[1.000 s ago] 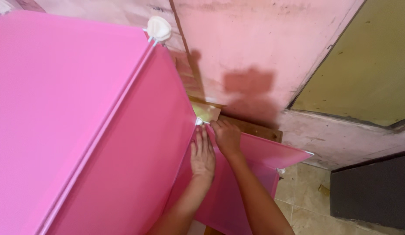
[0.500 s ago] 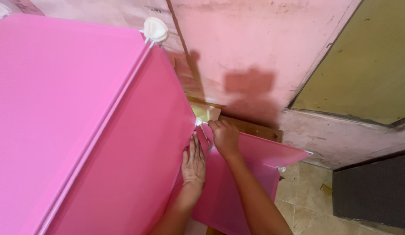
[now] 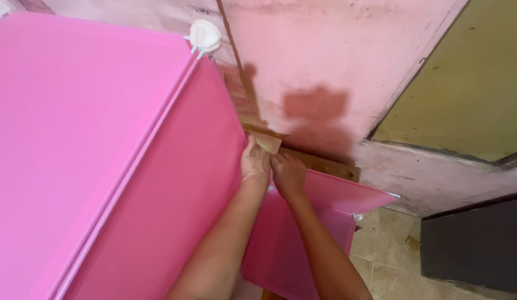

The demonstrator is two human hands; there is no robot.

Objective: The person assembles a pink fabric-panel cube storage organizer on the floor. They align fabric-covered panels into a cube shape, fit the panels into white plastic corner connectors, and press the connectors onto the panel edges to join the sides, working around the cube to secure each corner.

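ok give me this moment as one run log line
left hand: pressed on pink side panel edge | right hand: on lower pink panel by the same corner | white corner connector on top | hold: unclear

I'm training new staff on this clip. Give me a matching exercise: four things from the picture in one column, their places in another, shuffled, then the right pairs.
Things:
1. white plastic connector
2. left hand
3. wooden board
4. dark mat

Places:
A. on the tiled floor at lower right
B. against the edge of the tall pink panel
C. at the top corner of the pink cabinet
D. along the wall base, behind the low pink panel

Pairs: 1-C, 2-B, 3-D, 4-A
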